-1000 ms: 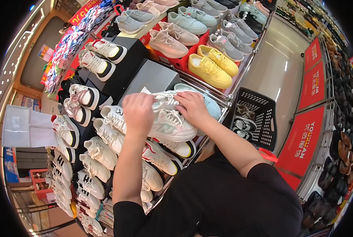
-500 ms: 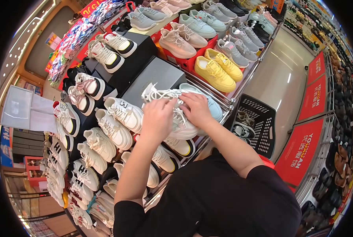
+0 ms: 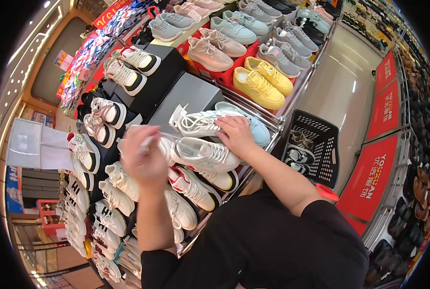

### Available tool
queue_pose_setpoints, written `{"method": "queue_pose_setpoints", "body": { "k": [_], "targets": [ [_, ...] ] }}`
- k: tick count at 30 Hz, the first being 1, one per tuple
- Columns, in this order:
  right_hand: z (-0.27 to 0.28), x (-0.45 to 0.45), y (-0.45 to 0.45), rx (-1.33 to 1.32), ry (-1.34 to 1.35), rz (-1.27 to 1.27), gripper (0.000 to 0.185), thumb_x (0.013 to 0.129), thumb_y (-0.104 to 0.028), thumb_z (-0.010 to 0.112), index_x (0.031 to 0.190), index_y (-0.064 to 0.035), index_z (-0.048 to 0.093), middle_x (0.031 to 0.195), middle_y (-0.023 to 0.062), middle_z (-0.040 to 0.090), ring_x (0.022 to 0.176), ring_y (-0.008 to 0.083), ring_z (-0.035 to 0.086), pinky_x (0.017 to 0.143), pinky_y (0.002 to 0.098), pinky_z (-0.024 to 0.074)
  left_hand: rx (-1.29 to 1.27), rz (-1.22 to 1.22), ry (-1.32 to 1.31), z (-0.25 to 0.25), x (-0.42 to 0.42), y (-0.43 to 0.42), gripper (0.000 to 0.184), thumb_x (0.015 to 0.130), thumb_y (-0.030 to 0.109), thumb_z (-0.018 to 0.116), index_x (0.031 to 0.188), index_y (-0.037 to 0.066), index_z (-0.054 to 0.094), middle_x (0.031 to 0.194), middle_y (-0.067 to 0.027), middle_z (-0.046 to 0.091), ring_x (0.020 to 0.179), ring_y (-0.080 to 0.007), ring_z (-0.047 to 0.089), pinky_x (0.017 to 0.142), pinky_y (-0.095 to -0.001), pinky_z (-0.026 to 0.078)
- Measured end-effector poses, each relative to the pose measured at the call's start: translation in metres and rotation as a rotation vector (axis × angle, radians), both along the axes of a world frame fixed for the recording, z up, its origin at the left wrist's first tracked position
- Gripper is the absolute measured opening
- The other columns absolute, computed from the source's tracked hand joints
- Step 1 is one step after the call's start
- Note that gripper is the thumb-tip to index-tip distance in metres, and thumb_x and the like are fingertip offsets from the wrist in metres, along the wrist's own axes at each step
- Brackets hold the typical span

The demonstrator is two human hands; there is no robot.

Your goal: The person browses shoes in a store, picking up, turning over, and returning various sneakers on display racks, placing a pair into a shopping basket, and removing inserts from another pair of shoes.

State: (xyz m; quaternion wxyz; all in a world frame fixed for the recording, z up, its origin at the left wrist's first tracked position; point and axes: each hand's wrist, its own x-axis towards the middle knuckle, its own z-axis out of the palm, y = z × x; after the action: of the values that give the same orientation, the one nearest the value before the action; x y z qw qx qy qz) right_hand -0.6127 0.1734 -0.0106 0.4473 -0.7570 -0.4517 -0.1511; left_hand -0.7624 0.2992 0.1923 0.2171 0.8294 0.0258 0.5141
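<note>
My right hand (image 3: 237, 136) presses its bent fingers onto a white sneaker (image 3: 198, 124) with loose-looking white laces. Against it lies a second white sneaker (image 3: 206, 153), close under the same hand. My left hand (image 3: 150, 156) is raised to the left of the pair and smeared by motion, so its fingers do not show clearly. A pale strand, perhaps a shoelace, stretches between that hand and the shoes. Just beyond my right hand sits a pair of light blue sneakers (image 3: 253, 126). Behind the white pair stands a grey shoebox (image 3: 185, 98).
Rows of white sneakers (image 3: 111, 195) fill the display to the left. Yellow sneakers (image 3: 263, 82) stand farther back by the metal rail. A black basket (image 3: 323, 144) holding shoes is on the right, near red sign panels (image 3: 369, 178) along another shoe rack.
My left hand has swung left, away from the laces, while my right hand stays on the white sneaker. More of the two white sneakers is now visible. The view has shifted slightly.
</note>
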Motion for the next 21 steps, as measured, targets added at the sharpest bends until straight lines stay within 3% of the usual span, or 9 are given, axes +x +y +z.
{"method": "queue_pose_setpoints", "body": {
  "k": [2,6,9,11,12,14,18,20,21],
  "targets": [
    [0.000,-0.001,0.001,0.001,0.002,0.018,0.035,0.082,-0.021,0.070,0.115,-0.0121,0.068,0.120,0.0034,0.066,0.112,0.0248,0.057,0.101,0.0435,0.0362,0.084,0.069,0.043,0.036,-0.013,-0.010,0.016,0.079,-0.012,0.066,0.092,-0.003,0.068,0.084,-0.0118,0.064,0.074,-0.0202,0.060,0.065,-0.0260,0.048],
    [0.003,0.000,0.001,-0.032,0.047,0.021,0.035,0.082,-0.024,0.070,0.116,-0.0132,0.068,0.121,0.0033,0.065,0.113,0.0255,0.056,0.102,0.0430,0.0350,0.092,-0.078,0.139,0.035,-0.022,-0.019,0.018,0.076,-0.012,0.068,0.091,-0.002,0.068,0.086,-0.0126,0.064,0.074,-0.0209,0.061,0.062,-0.0273,0.048],
    [0.001,0.000,-0.003,-0.032,0.080,0.039,0.035,0.083,-0.021,0.069,0.116,-0.0127,0.068,0.120,0.0041,0.066,0.115,0.0272,0.055,0.103,0.0430,0.0349,0.046,-0.076,0.210,0.022,-0.018,-0.021,0.013,0.087,-0.008,0.062,0.097,-0.002,0.066,0.092,-0.0117,0.065,0.083,-0.0176,0.063,0.072,-0.0269,0.050],
    [0.001,0.008,-0.006,-0.001,0.176,0.141,0.038,0.082,-0.020,0.069,0.118,-0.0116,0.066,0.127,0.0081,0.062,0.116,0.0288,0.054,0.102,0.0438,0.0355,-0.373,-0.012,0.346,0.006,-0.014,-0.015,0.015,0.091,-0.007,0.057,0.102,-0.002,0.065,0.096,-0.0110,0.067,0.083,-0.0164,0.065,0.075,-0.0270,0.052],
    [0.005,0.008,-0.010,-0.006,0.170,0.151,0.038,0.082,-0.020,0.069,0.118,-0.0116,0.066,0.127,0.0081,0.062,0.116,0.0288,0.054,0.102,0.0438,0.0355,-0.378,-0.003,0.337,0.002,-0.013,-0.014,0.015,0.091,-0.007,0.057,0.102,-0.002,0.065,0.096,-0.0110,0.067,0.083,-0.0164,0.065,0.075,-0.0270,0.052],
    [0.025,0.000,-0.022,0.091,0.115,0.151,0.042,0.080,-0.019,0.069,0.121,-0.0093,0.064,0.124,0.0118,0.059,0.111,0.0299,0.055,0.102,0.0446,0.0354,-0.734,-0.190,0.221,-0.004,-0.012,-0.011,0.016,0.095,-0.006,0.055,0.107,-0.003,0.063,0.101,-0.0111,0.068,0.081,-0.0152,0.066,0.076,-0.0264,0.054],
    [0.073,-0.029,-0.031,-0.004,0.281,0.325,0.043,0.081,-0.026,0.071,0.120,-0.0078,0.063,0.125,0.0166,0.056,0.107,0.0327,0.056,0.097,0.0430,0.0401,-0.756,-0.419,0.250,-0.012,-0.011,-0.016,0.023,0.094,-0.010,0.051,0.113,-0.003,0.060,0.107,-0.0128,0.066,0.089,-0.0173,0.067,0.083,-0.0284,0.054],
    [0.081,-0.038,-0.020,-0.033,0.470,0.388,0.041,0.083,-0.026,0.071,0.118,-0.0062,0.063,0.110,0.0171,0.059,0.098,0.0339,0.057,0.089,0.0390,0.0456,-0.701,-0.475,0.274,-0.017,-0.003,-0.021,0.031,0.093,-0.011,0.050,0.122,-0.002,0.056,0.112,-0.0144,0.065,0.093,-0.0188,0.067,0.084,-0.0289,0.054],
    [0.076,-0.033,-0.012,-0.085,0.433,0.406,0.035,0.083,-0.024,0.070,0.111,-0.0031,0.064,0.100,0.0172,0.061,0.089,0.0342,0.059,0.079,0.0380,0.0487,-0.718,-0.467,0.252,-0.019,0.003,-0.025,0.035,0.092,-0.011,0.051,0.126,-0.002,0.053,0.116,-0.0150,0.064,0.095,-0.0192,0.067,0.085,-0.0291,0.053]
  ]
}}
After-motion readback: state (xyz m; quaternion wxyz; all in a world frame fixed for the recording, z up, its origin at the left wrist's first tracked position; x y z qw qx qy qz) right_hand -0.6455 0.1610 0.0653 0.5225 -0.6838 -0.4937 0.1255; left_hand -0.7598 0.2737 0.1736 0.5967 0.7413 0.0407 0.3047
